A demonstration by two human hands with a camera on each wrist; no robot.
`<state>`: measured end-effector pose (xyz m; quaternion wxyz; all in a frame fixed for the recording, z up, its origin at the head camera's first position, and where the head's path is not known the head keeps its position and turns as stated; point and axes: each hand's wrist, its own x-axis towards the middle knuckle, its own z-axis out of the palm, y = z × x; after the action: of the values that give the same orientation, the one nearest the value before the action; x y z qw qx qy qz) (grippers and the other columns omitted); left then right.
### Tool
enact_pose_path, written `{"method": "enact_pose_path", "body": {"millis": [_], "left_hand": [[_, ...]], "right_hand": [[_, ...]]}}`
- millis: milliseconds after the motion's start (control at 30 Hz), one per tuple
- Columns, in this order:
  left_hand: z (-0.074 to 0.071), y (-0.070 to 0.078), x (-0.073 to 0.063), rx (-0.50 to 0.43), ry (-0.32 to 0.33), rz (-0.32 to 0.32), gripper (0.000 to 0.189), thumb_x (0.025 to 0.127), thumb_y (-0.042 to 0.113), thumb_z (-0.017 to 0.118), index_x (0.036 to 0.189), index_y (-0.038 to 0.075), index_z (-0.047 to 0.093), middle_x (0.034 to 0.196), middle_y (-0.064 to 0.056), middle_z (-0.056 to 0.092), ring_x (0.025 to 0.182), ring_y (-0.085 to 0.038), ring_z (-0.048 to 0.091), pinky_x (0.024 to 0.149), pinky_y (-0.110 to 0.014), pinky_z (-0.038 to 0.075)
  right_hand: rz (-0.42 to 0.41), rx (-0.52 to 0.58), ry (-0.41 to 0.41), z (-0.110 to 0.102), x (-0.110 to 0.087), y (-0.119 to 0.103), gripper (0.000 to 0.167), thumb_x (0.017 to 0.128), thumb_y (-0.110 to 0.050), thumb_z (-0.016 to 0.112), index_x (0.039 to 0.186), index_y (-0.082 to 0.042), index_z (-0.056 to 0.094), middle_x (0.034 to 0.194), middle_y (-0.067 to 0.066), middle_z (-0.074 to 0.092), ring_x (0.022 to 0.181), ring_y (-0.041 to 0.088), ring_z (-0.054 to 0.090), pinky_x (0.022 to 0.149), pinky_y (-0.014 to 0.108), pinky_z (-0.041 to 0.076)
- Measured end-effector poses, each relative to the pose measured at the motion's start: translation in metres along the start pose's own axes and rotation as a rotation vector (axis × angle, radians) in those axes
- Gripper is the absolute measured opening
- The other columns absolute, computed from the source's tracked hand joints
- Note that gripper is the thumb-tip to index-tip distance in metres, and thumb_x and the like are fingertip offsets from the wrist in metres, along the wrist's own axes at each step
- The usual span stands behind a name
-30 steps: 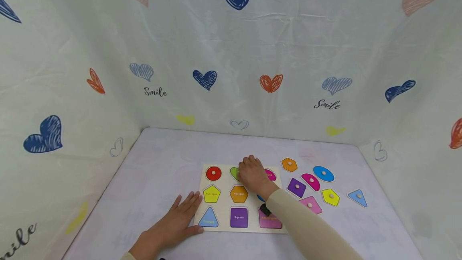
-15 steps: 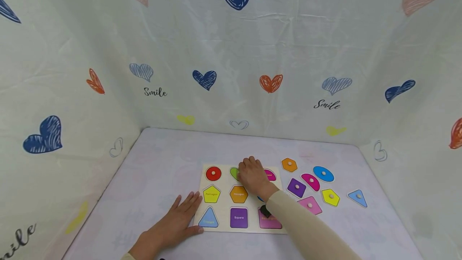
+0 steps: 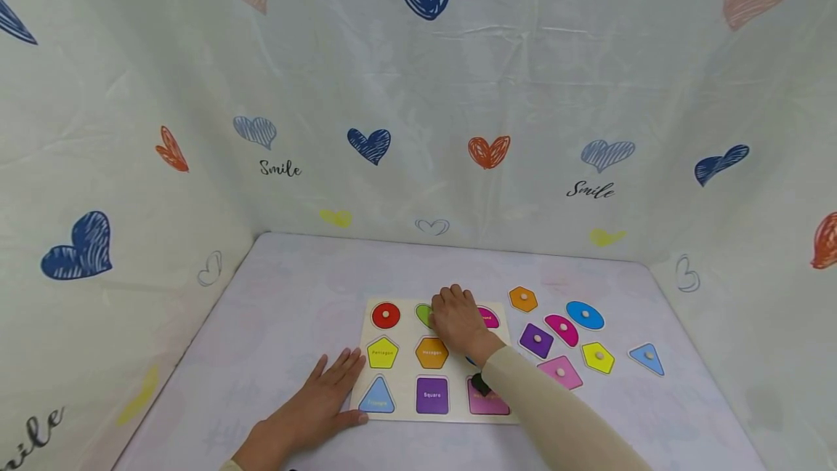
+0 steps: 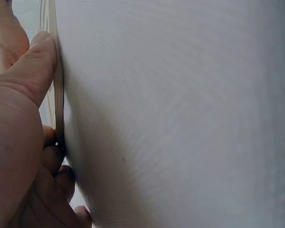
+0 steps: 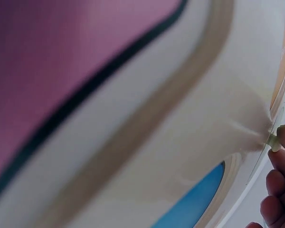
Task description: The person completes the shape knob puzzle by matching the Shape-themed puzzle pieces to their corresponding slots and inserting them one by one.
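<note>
My right hand (image 3: 460, 320) is over the top middle of a pale shape puzzle board (image 3: 408, 325), fingers curled. In the right wrist view its thumb and finger pinch a small pale knob (image 5: 273, 142). A green puzzle piece (image 3: 423, 314) shows partly from under that hand; the rest is hidden. My left hand (image 3: 320, 400) lies with straight fingers along the board's left edge, its thumb (image 4: 40, 57) against the board's side in the left wrist view. A red circle piece (image 3: 386, 315) with a knob sits in the board's top left slot.
Several loose knobbed pieces lie right of the board, among them an orange hexagon (image 3: 524, 299), a blue oval (image 3: 593, 317), a purple square (image 3: 531, 344) and a blue triangle (image 3: 642, 360). A cloth printed with hearts (image 3: 418, 78) hangs behind the table (image 3: 314, 275).
Both hands keep nearly the same places on the board. The whole head view has shifted very slightly; no piece has visibly moved.
</note>
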<state>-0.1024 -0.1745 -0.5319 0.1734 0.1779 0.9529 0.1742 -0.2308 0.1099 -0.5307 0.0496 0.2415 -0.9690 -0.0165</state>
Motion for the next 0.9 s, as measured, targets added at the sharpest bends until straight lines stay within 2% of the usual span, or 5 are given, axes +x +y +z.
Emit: {"method": "enact_pose_path", "body": {"millis": [200,433,600,733,900], "left_hand": [[-0.001,0.000,-0.001,0.002,0.001,-0.001,0.100,0.089,0.061,0.075,0.166,0.011,0.034,0.173,-0.006,0.032,0.163,-0.031,0.021,0.132,-0.062,0.009],[-0.002,0.000,-0.003,-0.004,0.009,-0.006,0.100,0.089,0.060,0.076,0.166,0.010,0.034,0.173,-0.006,0.032,0.163,-0.032,0.020,0.132,-0.062,0.008],[-0.002,0.001,-0.003,0.002,0.010,0.000,0.101,0.090,0.061,0.074,0.166,0.010,0.033,0.174,-0.006,0.031,0.163,-0.032,0.020,0.132,-0.062,0.008],[-0.003,0.001,-0.004,0.013,0.016,0.020,0.101,0.090,0.062,0.073,0.166,0.009,0.033,0.174,-0.008,0.031,0.163,-0.033,0.021,0.131,-0.063,0.011],[-0.004,0.002,-0.004,0.008,0.014,0.014,0.101,0.090,0.061,0.074,0.166,0.009,0.033,0.174,-0.007,0.031,0.163,-0.032,0.020,0.131,-0.063,0.010]], "right_hand": [[0.004,0.027,0.029,0.000,-0.002,0.002,0.025,0.105,-0.031,0.062,0.099,-0.007,0.061,0.087,0.003,0.048,0.090,0.024,0.044,0.079,0.037,0.038],[0.022,0.060,0.092,-0.005,-0.007,0.010,0.022,0.103,-0.030,0.067,0.099,-0.008,0.067,0.088,0.002,0.055,0.090,0.024,0.046,0.077,0.036,0.040],[0.040,0.030,0.135,-0.010,-0.014,0.023,0.022,0.101,-0.030,0.072,0.101,-0.008,0.069,0.091,0.005,0.061,0.091,0.024,0.050,0.078,0.036,0.044],[0.070,0.052,0.144,-0.014,-0.021,0.036,0.023,0.101,-0.030,0.073,0.105,-0.007,0.071,0.096,0.007,0.064,0.094,0.025,0.051,0.080,0.037,0.047],[0.100,0.058,0.180,-0.016,-0.031,0.053,0.022,0.099,-0.028,0.075,0.102,-0.007,0.071,0.094,0.008,0.065,0.094,0.026,0.053,0.080,0.038,0.048]]}}
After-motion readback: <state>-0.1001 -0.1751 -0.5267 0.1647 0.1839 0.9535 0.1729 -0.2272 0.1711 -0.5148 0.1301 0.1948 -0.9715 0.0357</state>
